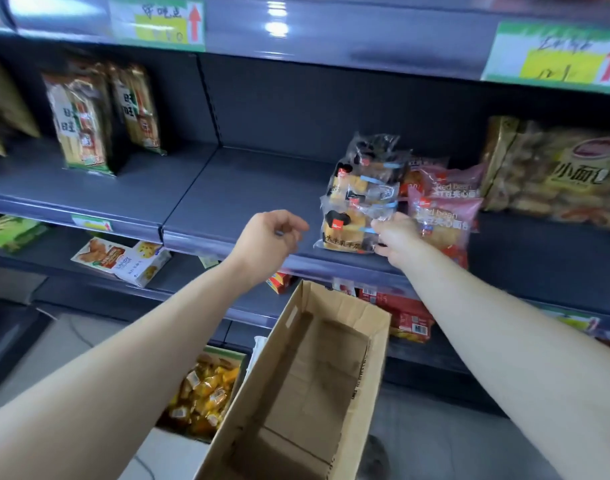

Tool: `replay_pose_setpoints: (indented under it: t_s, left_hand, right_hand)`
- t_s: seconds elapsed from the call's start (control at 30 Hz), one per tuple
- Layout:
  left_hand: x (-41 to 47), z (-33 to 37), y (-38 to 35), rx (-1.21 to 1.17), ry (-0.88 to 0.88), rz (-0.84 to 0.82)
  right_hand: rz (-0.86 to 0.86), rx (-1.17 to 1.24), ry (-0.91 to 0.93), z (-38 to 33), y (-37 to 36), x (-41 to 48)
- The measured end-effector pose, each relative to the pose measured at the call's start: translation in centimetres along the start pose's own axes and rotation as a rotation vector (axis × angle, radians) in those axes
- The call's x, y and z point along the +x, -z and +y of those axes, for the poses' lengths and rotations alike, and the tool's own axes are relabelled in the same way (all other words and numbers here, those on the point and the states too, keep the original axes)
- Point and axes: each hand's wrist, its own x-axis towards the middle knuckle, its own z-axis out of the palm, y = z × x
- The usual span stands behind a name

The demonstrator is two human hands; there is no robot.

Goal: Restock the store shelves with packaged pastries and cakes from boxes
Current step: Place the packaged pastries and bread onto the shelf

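A stack of clear-wrapped layer cake packs (360, 199) stands on the grey middle shelf (248, 188), right of centre. My right hand (395, 239) grips the front lower right corner of the bottom pack. Pink red bean pastry packs (445, 209) lie just right of the stack. My left hand (270, 239) hovers at the shelf's front edge, left of the stack, its fingers loosely curled and holding nothing. An open cardboard box (296, 386) sits below my arms, and its inside shows only bare cardboard.
Tall rice cracker bags (80, 123) stand at the shelf's left. A large bag of small breads (556, 171) lies at the right. Boxed snacks (123, 259) and red boxes (405, 315) sit on lower shelves. A box of yellow wrapped sweets (203, 393) stands on the floor.
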Motion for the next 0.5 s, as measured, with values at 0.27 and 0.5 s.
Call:
replay_pose_setpoints:
  t_s: [0.27,0.5]
  left_hand:
    - [1.0,-2.0,-0.9,0.035,0.078,-0.008]
    - [0.8,-2.5,-1.3,0.081,0.094,-0.063]
  right_hand:
    - [0.125,-0.189,0.064,-0.5,-1.0,1.5]
    - [0.264,-0.482,0.209,-0.1,-0.8,-0.2]
